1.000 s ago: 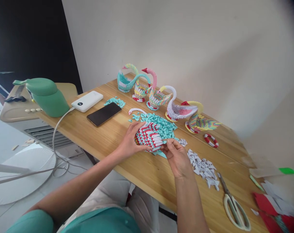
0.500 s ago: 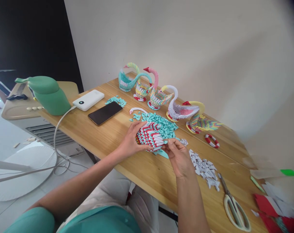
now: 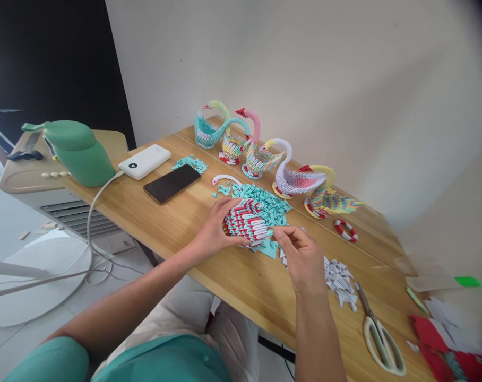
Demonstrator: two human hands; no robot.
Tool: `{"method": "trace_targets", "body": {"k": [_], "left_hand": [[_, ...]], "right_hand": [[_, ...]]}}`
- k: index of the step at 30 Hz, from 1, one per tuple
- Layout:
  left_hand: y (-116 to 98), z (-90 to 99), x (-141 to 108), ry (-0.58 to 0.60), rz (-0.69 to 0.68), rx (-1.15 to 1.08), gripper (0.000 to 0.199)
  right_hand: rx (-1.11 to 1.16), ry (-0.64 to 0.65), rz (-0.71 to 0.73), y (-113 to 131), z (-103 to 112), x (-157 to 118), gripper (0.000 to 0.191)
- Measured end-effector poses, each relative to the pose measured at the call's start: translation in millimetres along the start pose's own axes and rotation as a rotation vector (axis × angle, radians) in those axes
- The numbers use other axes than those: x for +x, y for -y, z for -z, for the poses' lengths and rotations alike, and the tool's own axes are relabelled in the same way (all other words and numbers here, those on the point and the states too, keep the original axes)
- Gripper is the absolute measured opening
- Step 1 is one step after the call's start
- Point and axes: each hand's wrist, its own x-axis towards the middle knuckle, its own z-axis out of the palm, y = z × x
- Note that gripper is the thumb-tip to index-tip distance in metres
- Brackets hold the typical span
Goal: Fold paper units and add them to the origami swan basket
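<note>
My left hand [image 3: 215, 228] is wrapped round a red, white and teal folded-paper body [image 3: 244, 223], held tilted above the table. At its right end, my right hand [image 3: 300, 252] pinches a small teal folded-paper piece [image 3: 270, 232] between thumb and finger, against or very near the body's edge. Behind the body lies a heap of teal paper pieces [image 3: 270, 201]. A white paper swan neck with a pink head [image 3: 227, 178] rests beside that heap. White paper pieces [image 3: 338, 281] lie to the right, partly hidden by my right hand.
Several finished paper swans [image 3: 297, 178] line the back of the wooden table [image 3: 177, 225]. A red-and-white paper ring [image 3: 345, 230] and scissors [image 3: 380, 334] lie to the right. On the left are a phone [image 3: 172, 183], a white power bank [image 3: 144, 161] with a cable, and a green bottle [image 3: 79, 154].
My right hand has shifted slightly right and turned, its pinch still by the body's right end. My left hand and the paper body have barely moved.
</note>
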Motion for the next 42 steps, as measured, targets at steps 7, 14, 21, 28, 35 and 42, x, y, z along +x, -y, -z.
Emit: {"method": "trace_targets", "body": {"k": [7,14,21,28,35,42], "left_hand": [[0,1.0,0,0.009,0.008,0.003,0.091],[2,0.8,-1,-0.007,-0.009,0.022,0.091],[3,0.8,-2,-0.01,-0.03,0.021,0.091],[1,1.7,-1,0.009,-0.003,0.011,0.09],[1,1.7,-1,-0.009,0.014,-0.005,0.09],[1,1.9,-1,-0.013,0.025,-0.012,0.092]], "right_hand": [[-0.076,-0.062,0.049,5,-7,-5,0.028],[-0.261,-0.034,0.128,18,-3,-9,0.022],[-0.072,0.065,-0.036,12,-1,-5,0.03],[0.195,0.151,-0.105,0,2,3,0.028],[0.229,0.098,-0.118,-4,-6,3,0.027],[-0.004,0.028,0.002,5,-13,-7,0.022]]}}
